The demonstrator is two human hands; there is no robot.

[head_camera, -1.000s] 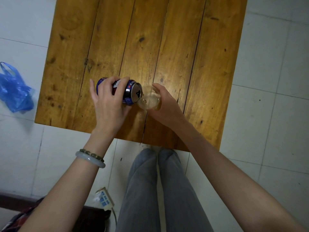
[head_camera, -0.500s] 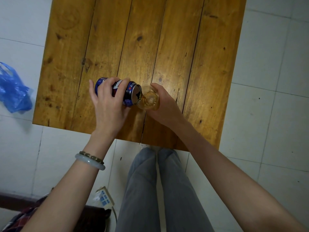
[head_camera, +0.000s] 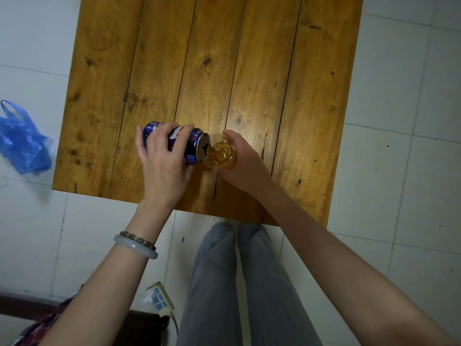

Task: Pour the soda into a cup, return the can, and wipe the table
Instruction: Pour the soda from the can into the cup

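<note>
Pouring: left hand (head_camera: 162, 166) wrapping fingers around can (head_camera: 185, 143), long axis lying near level, mouth pointing right, touching cup (head_camera: 222, 156) rim. Right hand (head_camera: 245, 161) cradling cup over table (head_camera: 249, 71) near edge, amber soda filling.

Both arms reach forward, the left hand (head_camera: 163, 161) wrapped palm-down around a tipped can (head_camera: 185, 143), the right hand (head_camera: 245, 161) curled around a cup (head_camera: 222, 156).
</note>
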